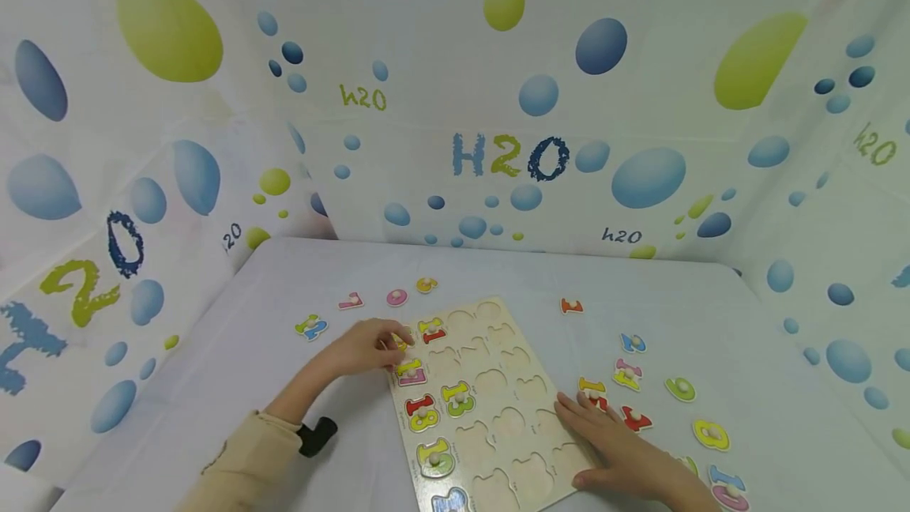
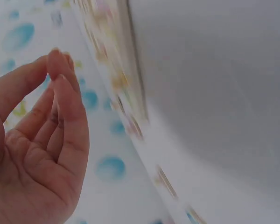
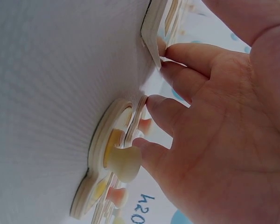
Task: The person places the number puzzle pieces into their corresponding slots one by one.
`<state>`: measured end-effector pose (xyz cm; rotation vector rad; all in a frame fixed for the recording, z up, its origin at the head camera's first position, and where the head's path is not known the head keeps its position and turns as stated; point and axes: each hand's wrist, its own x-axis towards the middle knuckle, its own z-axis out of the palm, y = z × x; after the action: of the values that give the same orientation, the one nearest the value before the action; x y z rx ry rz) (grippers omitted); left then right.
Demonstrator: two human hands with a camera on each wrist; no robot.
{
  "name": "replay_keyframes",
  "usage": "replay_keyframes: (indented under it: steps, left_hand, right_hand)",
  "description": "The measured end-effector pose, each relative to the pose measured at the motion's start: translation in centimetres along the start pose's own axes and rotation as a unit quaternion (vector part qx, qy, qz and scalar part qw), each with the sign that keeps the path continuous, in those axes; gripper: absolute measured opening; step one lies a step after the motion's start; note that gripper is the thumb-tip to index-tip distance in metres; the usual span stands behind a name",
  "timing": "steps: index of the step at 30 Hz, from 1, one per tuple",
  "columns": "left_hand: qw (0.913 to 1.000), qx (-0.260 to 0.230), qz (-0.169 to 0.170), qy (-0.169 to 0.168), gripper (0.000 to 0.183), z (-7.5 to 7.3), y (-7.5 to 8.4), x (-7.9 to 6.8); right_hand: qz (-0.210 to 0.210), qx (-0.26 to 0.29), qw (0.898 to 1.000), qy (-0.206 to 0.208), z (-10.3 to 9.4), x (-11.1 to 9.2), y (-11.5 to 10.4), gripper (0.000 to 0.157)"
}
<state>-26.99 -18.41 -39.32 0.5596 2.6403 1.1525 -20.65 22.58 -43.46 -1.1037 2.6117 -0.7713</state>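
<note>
A wooden number puzzle board (image 1: 517, 417) lies on the white table, several numbers seated along its left side. My left hand (image 1: 370, 348) hovers at its top left corner, beside a yellow number piece (image 1: 403, 338) and near the red-and-yellow 11 (image 1: 431, 330). In the left wrist view the fingers (image 2: 69, 109) are loosely bent, their tips close to the thumb's, with nothing visible between them. My right hand (image 1: 611, 441) rests spread on the board's right edge. Its fingertips also come close to a loose red-and-yellow number piece (image 1: 592, 392) with a knob.
Loose knobbed numbers lie right of the board, among them a green piece (image 1: 680, 389) and a yellow one (image 1: 711, 434). Beyond its far left corner are a 12 (image 1: 311, 327), a pink ring-shaped piece (image 1: 396, 297) and others. A patterned cloth (image 1: 426, 101) rises behind the table.
</note>
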Motion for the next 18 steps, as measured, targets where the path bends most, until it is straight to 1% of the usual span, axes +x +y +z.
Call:
replay_keyframes:
  steps: [2,5,8,10,12,15,18]
  left_hand:
    - [0.9989,0.0,-0.027,0.039,0.02,-2.0,-1.6,-0.6]
    - [0.9933,0.006,-0.068,0.093,0.021,-4.7,-4.1,-1.7]
    - [0.9864,0.006,-0.108,0.124,0.023,-6.6,-6.3,-2.7]
    - [0.982,-0.002,-0.134,0.134,0.025,-7.4,-7.3,-3.2]
    - [0.9779,-0.01,-0.154,0.141,0.026,-7.8,-8.0,-3.6]
    - [0.9717,-0.019,-0.187,0.143,0.026,-8.0,-8.6,-3.8]
    - [0.9666,-0.027,-0.212,0.142,0.028,-8.0,-8.9,-3.8]
  right_hand:
    - [0.007,0.004,1.0,-0.003,0.0,0.0,0.0,0.086]
    - [0.023,0.012,1.0,-0.01,-0.1,0.0,-0.1,0.087]
    - [0.026,0.015,0.999,-0.012,-0.1,0.0,-0.1,0.087]
    - [0.021,0.013,1.0,-0.01,-0.1,0.0,-0.1,0.087]
    - [0.013,0.009,1.0,-0.006,-0.1,0.0,-0.1,0.088]
    - [-0.005,0.001,1.0,0.002,0.0,0.0,0.0,0.087]
    - [-0.016,-0.005,1.0,0.006,0.1,-0.1,0.1,0.087]
